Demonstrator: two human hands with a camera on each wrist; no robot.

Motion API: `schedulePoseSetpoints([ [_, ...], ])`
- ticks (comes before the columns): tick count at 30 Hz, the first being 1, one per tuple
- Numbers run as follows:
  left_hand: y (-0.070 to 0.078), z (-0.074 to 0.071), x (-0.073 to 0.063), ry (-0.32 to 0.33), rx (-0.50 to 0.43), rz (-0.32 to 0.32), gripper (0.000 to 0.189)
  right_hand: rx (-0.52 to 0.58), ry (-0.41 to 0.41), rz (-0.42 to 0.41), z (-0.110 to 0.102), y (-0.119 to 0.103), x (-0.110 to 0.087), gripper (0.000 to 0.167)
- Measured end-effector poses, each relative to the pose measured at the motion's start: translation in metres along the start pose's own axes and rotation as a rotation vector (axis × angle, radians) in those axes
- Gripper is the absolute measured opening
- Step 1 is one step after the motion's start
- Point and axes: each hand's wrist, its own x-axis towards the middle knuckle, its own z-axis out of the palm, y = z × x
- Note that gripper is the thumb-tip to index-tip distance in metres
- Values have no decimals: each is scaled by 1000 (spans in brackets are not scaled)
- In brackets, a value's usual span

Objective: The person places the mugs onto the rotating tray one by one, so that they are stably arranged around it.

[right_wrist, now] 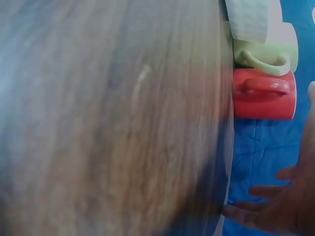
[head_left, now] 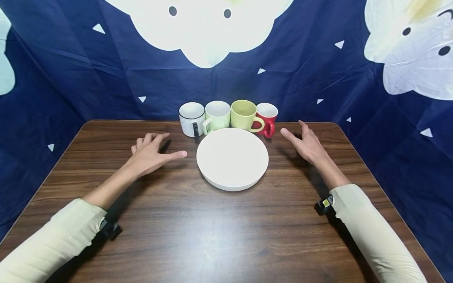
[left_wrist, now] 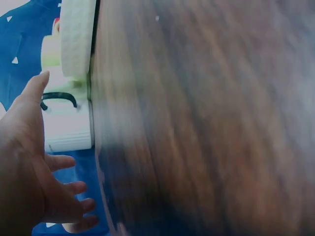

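Observation:
My left hand (head_left: 150, 153) hovers left of a round white turntable-like disc (head_left: 232, 157), thumb and fingers spread and touching nothing. On the other side my right hand (head_left: 307, 143) is held with its fingers extended, apart from everything. Behind the disc stand a white ribbed mug (head_left: 189, 124) with a black handle, a pale green striped mug (head_left: 221, 118), a yellow-green mug (head_left: 242, 116) and a red mug (head_left: 265, 114) with a white inside. In the left wrist view, the white mug (left_wrist: 69, 125) appears beyond the left thumb. The right wrist view shows the red mug (right_wrist: 263, 101) near my right hand (right_wrist: 285, 196).
A dark wood table (head_left: 212, 236) carries everything. Its back edge runs just behind the mugs, against a navy cloth backdrop (head_left: 106, 86) with white clouds and small triangles. Black wrist cameras (head_left: 110, 229) sit at both cuffs.

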Motion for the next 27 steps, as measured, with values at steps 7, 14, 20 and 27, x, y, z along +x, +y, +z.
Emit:
schedulePoseSetpoints([
  [7,8,7,0,0,-44,14,122,44,3,-9,1,-6,0,122],
  [14,15,12,1,5,-106,32,119,68,20,-14,6,-11,-2,114],
  [20,21,15,0,-10,-145,38,119,85,25,-39,10,-14,-4,105],
  [27,27,18,2,-38,-174,43,118,102,7,-35,13,-18,-4,102],
])
